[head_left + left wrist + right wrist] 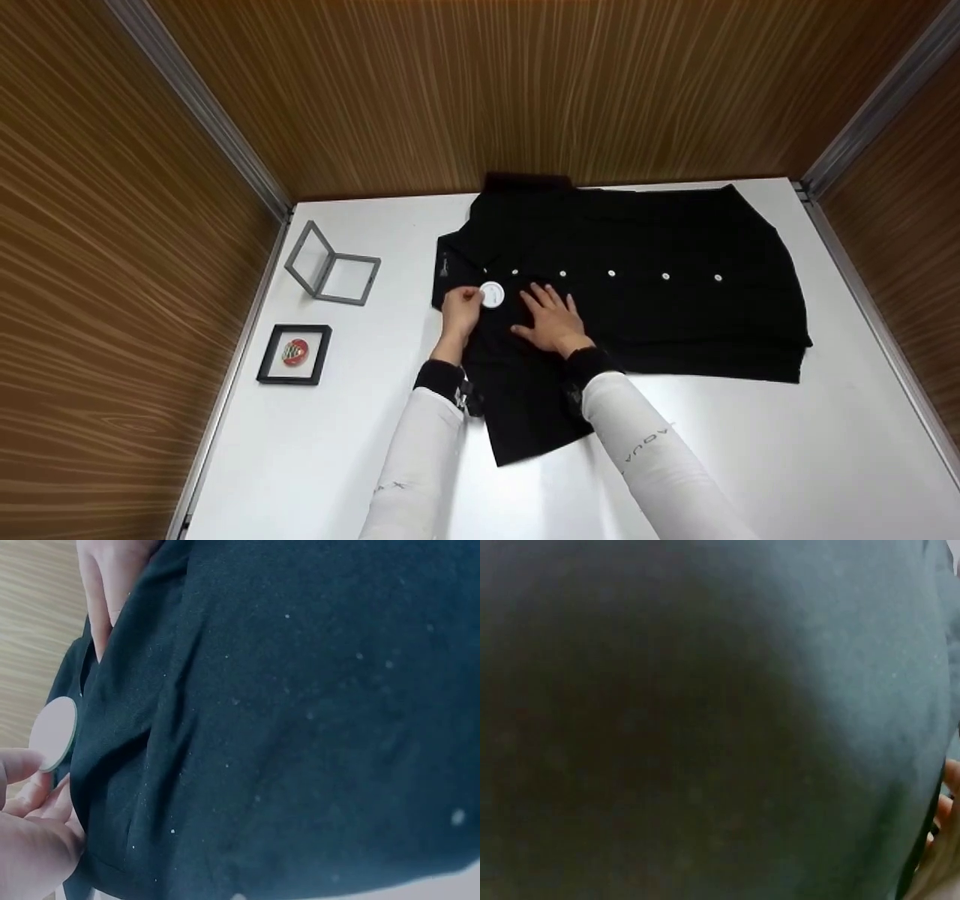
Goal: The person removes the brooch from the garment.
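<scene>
A black short-sleeved shirt point(637, 225) with white buttons lies spread on the white table, its collar point(448, 262) towards the left. Thumb and fingers of my left hand point(460, 311) pinch the edge of a round white badge point(493, 295), which overlaps the shirt just below the collar. The left wrist view shows the thumb at the edge of the badge point(54, 731), with fingertips beside the fabric. My right hand point(555, 322) rests on the shirt front with its fingers spread, to the right of the badge. Dark cloth point(705, 690) fills most of the right wrist view.
At the left of the white table point(360, 435) stands a grey hinged frame point(352, 301), opened up. Nearer me lies a black-edged frame point(265, 356) holding a red round badge point(295, 352). Wood-grain panels point(450, 97) enclose the back and sides.
</scene>
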A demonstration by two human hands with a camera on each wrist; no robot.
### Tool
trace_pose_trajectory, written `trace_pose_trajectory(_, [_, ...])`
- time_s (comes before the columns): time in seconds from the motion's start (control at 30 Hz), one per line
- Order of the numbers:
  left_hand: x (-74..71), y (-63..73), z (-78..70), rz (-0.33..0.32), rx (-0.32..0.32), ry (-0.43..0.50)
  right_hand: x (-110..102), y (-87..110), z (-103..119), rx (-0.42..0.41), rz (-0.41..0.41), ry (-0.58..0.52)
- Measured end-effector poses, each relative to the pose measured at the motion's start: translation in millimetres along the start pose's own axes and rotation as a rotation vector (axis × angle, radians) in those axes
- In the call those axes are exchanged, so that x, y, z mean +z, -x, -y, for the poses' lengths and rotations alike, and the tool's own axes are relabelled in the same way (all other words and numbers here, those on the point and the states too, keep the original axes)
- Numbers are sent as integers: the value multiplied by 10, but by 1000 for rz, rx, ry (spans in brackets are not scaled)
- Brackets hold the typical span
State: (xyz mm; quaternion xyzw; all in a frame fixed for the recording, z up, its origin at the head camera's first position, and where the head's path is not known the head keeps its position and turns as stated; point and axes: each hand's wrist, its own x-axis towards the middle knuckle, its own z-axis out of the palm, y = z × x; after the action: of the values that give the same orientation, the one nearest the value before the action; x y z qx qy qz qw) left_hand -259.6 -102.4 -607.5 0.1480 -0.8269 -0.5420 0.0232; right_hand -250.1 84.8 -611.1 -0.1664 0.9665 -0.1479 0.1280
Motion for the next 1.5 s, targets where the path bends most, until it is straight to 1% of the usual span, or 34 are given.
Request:
trace_pose_trajectory(0.13, [-14,14,-3,0,-4,9,-23,20,6,17,-2,-22])
trace_pose_trajectory(0.23, [-28,32,-6,4,-4,28,-27,28,-10,10,-34,-105])
trace_pose_trajectory(0.37, [-46,77,-49,17,-2,69,-29,47,-35,-33,-123,-256])
trace_pose_trajectory(0.53, [-66,148,-135,52,-29,177,-61,82,-17,-88,-226,-453])
trace_pose_trajectory(0.6, [-72,178,-173,63,-32,217,-77,94,-4,-98,-262,-520])
trace_pose_trajectory(0.7, [-83,233,-237,72,-30,262,-112,111,32,-134,-300,-682])
trace_pose_trajectory(0.83, [-83,298,-307,86,-21,324,-164,130,87,-166,-323,-873])
trace_pose_trajectory(0.93, [-75,344,-348,101,-7,358,-201,138,118,-164,-331,-945])
trace_pose_trajectory(1.17, [-64,444,-451,115,36,362,-276,142,163,-166,-319,-1177])
trace_pose_trajectory(1.23, [-60,462,-469,114,46,363,-310,154,178,-176,-315,-1207])
trace_pose_trajectory(1.3, [-59,478,-484,114,54,360,-382,201,218,-190,-314,-1215])
trace_pose_trajectory(1.37, [-58,492,-498,114,62,353,-456,253,261,-198,-315,-1208])
trace_pose_trajectory(1.5, [-64,514,-513,110,78,334,-567,341,327,-180,-324,-1180])
